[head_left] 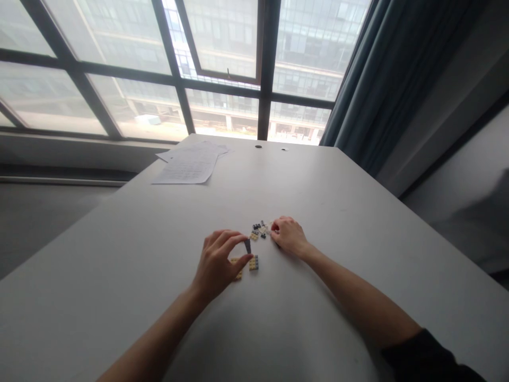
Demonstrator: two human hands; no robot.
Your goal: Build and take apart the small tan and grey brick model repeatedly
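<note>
My left hand [218,260] pinches a dark grey toy brick [247,246] between thumb and fingertips, held just above the table. Below it lies a block of joined tan and grey bricks [253,263]. A second tan brick piece [237,269] shows partly behind my left thumb. Farther back is a small pile of loose bricks [261,229] in black, white and tan. At the right side of that pile rests my right hand [289,235], its fingers curled together by some white pieces. Whatever is between those fingertips, if anything, is hidden.
The white table [318,180] reaches to the windows. Printed paper sheets [189,163] lie at its far left. Two round holes, one a dark cable hole [258,147], are near the back edge. A blue-grey curtain [382,79] hangs at the right.
</note>
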